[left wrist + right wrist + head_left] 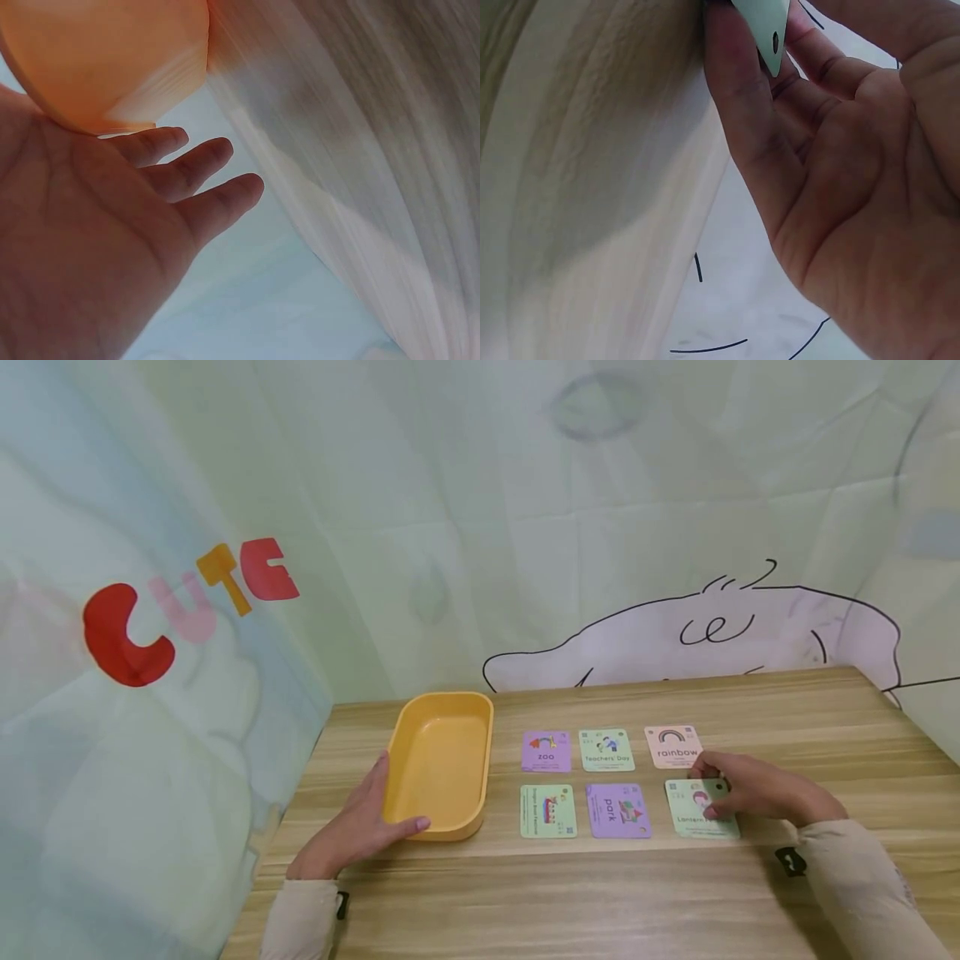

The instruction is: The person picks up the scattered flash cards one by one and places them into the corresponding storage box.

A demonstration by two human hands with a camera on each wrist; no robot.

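Six cards [618,814], one tray [442,768]

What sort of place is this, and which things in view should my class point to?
Probably a play or learning corner: small picture-and-word cards lie on a wood-grain table, and a cartoon backdrop lettered CUTE surrounds it.

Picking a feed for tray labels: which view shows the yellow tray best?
Head: it shows the yellow tray almost whole, rim and inside, with the left hand against it. The left wrist view shows only a cropped part; the right wrist view shows none.
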